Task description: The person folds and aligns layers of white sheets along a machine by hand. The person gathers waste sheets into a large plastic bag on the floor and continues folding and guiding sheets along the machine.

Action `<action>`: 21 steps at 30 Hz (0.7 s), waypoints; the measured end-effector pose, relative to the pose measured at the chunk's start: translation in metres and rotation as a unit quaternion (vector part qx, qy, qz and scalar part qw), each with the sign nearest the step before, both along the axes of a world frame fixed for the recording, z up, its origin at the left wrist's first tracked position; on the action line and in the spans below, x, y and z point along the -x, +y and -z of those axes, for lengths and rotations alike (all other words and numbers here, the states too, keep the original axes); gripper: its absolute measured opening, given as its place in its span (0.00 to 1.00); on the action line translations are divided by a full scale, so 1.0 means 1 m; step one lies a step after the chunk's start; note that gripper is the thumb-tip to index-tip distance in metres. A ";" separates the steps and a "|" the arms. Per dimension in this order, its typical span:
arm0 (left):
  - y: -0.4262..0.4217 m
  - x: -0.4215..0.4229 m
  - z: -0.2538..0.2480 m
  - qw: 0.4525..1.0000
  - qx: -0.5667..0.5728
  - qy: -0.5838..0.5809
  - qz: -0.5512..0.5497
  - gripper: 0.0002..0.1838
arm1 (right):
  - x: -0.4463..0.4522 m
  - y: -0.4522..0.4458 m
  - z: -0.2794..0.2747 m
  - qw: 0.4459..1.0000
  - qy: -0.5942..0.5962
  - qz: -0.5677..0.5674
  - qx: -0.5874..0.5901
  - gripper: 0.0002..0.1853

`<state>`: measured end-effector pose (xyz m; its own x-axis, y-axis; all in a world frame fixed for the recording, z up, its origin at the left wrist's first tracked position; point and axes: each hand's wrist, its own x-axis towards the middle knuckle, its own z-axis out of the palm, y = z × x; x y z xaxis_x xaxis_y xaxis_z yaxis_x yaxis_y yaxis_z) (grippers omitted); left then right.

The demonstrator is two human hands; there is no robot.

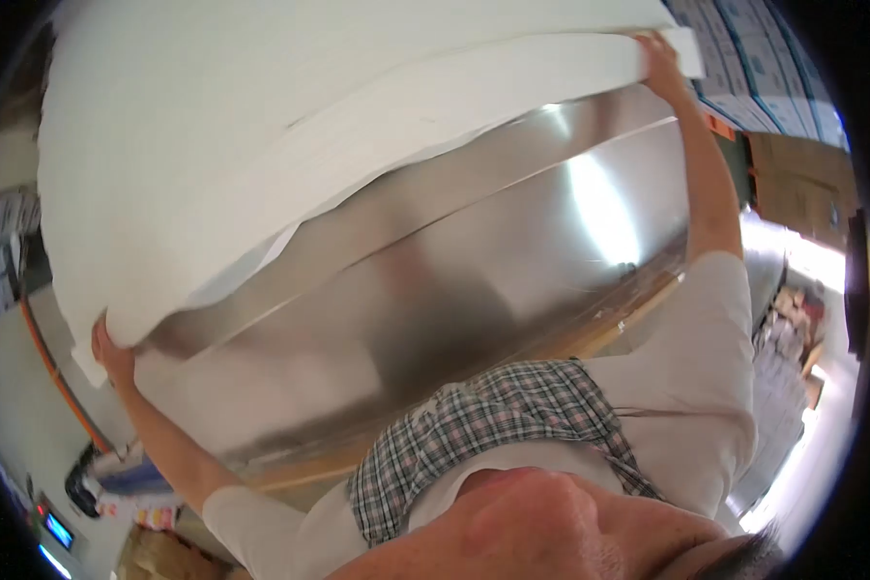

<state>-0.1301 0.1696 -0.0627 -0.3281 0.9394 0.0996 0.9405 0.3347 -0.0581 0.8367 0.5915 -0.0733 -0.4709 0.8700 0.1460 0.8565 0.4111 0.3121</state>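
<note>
A wide white sheet [290,126], its material hard to tell, spreads over a shiny metal-topped table [435,290]. Its near edge is wavy and partly lifted, with more than one layer showing. My left hand [114,355] grips the sheet's near corner at the left, fingers curled over the edge. At the far right end, my right hand [661,63] is closed on the same edge, fingers on top. Both arms are stretched wide apart. The sheet hides the back of the table.
Stacked blue-and-white packages [759,63] stand beyond my right hand, with cardboard boxes [797,184] below them. An orange bar [56,372] and a small lit screen [58,530] are at the left. Piled goods [788,333] lie at the right.
</note>
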 end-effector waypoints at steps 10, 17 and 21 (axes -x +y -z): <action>-0.045 0.000 -0.121 0.986 -0.153 0.066 0.014 0.32 | -0.088 0.004 -0.142 0.989 0.060 -0.059 -0.124 0.40; -0.126 -0.044 -0.137 0.991 -0.115 0.070 0.013 0.33 | -0.124 -0.108 -0.146 0.997 0.040 -0.001 -0.060 0.37; -0.194 -0.082 -0.107 0.996 -0.060 0.061 0.001 0.31 | -0.114 -0.182 -0.110 0.999 0.043 -0.033 0.000 0.34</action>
